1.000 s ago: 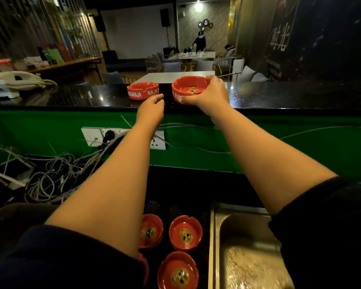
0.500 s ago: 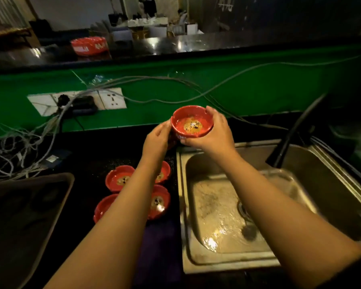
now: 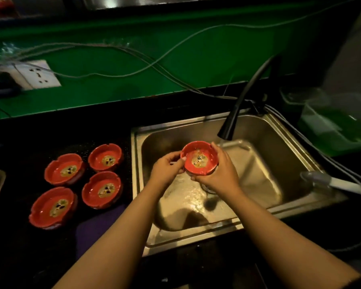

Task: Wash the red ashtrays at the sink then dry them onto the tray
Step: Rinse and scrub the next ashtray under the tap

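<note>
While both hands grip it, ashtray [image 3: 199, 160] hangs inside sink [image 3: 275, 130] rim.

Five red ashtrays [image 3: 200, 158], one sink [image 3: 279, 130], one faucet [image 3: 241, 101], two hands [image 3: 221, 174]

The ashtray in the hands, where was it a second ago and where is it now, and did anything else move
The held ashtray came off the upper bar counter, where the right hand gripped it, and was carried down over the sink, near the faucet. The left hand, which reached toward the second counter ashtray, now steadies this one's rim. The four dirty ashtrays left of the sink stayed put.
</note>
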The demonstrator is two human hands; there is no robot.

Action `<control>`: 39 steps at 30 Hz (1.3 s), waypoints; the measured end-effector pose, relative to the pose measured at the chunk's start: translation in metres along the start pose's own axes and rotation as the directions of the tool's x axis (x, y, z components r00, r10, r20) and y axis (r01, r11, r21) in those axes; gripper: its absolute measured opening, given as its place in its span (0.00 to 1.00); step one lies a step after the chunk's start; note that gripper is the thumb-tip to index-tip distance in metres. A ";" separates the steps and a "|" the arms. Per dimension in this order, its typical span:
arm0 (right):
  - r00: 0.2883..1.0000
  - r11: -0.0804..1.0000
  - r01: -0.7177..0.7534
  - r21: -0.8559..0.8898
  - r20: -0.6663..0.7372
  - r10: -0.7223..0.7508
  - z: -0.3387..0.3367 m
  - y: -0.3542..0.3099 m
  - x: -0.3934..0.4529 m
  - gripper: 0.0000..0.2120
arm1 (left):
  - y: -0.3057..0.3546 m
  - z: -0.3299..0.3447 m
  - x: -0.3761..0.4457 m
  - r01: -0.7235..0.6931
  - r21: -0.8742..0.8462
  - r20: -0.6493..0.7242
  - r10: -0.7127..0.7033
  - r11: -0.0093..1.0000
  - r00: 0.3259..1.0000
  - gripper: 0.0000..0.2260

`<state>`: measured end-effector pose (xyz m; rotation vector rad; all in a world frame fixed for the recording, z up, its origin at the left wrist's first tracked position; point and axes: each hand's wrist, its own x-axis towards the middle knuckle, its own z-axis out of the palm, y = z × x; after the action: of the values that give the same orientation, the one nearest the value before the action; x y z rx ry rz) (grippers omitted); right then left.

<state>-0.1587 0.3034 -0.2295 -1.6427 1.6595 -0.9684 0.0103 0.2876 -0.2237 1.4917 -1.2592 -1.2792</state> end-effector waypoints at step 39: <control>0.982 0.988 -0.111 0.106 0.167 0.093 -0.024 0.106 0.043 0.50 | -0.046 0.088 0.036 0.218 -0.227 -0.030 -0.231 0.949 0.972 0.13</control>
<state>-0.2398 0.2592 -0.3014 -1.5036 1.5353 -0.8408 -0.0675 0.2644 -0.2909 1.5278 -0.8940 -1.4628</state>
